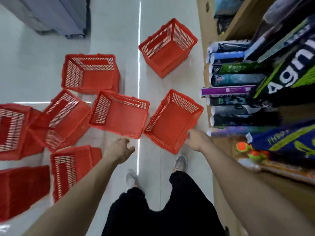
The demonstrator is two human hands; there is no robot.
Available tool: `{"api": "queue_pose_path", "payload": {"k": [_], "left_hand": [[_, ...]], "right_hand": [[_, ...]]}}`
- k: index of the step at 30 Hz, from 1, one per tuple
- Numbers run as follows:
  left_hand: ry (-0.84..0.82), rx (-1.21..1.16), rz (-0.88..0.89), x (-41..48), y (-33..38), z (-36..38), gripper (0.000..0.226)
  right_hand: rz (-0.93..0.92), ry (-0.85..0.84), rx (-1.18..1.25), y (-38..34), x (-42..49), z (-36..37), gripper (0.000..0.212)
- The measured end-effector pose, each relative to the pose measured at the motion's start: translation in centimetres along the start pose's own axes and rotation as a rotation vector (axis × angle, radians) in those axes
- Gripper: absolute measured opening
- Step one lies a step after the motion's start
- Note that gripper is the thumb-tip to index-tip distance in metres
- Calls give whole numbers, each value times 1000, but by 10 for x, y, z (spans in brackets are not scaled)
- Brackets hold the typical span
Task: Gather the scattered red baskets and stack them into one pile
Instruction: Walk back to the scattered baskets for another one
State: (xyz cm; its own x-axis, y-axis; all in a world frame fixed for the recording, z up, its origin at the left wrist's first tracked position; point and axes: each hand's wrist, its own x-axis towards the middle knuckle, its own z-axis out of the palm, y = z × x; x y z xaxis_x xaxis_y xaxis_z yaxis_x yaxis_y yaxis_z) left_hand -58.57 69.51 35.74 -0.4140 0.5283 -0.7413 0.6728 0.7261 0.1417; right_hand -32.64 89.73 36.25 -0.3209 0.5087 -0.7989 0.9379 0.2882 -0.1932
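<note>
Several red plastic baskets lie scattered on the pale floor. My right hand (pixel 196 139) grips the near right rim of the closest right-hand basket (pixel 172 123), which stands upright next to the shelf. My left hand (pixel 119 150) hovers with loosely curled fingers just short of the near edge of the middle basket (pixel 119 114), holding nothing. Another basket (pixel 167 48) stands farther up the aisle, and one (pixel 90 74) sits behind the middle basket. More baskets crowd the left: a tilted one (pixel 63 120), one at the frame edge (pixel 12 130), and two near ones (pixel 71 169), (pixel 22 189).
A wooden shelf unit (pixel 219 150) with tube cans (pixel 235 79) and racket bags (pixel 286 79) lines the right side, close to the gripped basket. A grey cabinet (pixel 56 16) stands at the top left. My shoes (pixel 180 162) are on the floor strip between baskets and shelf.
</note>
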Motion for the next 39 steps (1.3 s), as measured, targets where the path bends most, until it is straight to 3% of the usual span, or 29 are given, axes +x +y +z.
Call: {"api": "queue_pose_path", "payload": {"k": [6,13,17,23,30,32,36,37,39], "left_hand": [[-39,-156,-142,104,26,77,55],[-19,-220,-79,242,37,193,50],[5,-248,-39,285,27,244,49],[-68,-219,-104,309,2,293,63],[-127,-392,-50,319,10,316,68],[-100,-457,-59,321,11,316,65],[20,-545,-132,319,5,317,68],[43,-545,-139,318,3,319,67],[86,-532,-163,318,2,325,61]], "right_hand": [[-15,44,12,53,152,32,41],[41,61,132,126,296,142,34],[126,101,170,148,338,194,52],[152,69,292,156,371,241,72],[210,173,342,147,367,258,54],[190,78,332,144,349,269,43],[133,-346,343,153,320,281,33],[124,-377,326,157,319,279,29],[148,-151,291,164,327,272,26]]}}
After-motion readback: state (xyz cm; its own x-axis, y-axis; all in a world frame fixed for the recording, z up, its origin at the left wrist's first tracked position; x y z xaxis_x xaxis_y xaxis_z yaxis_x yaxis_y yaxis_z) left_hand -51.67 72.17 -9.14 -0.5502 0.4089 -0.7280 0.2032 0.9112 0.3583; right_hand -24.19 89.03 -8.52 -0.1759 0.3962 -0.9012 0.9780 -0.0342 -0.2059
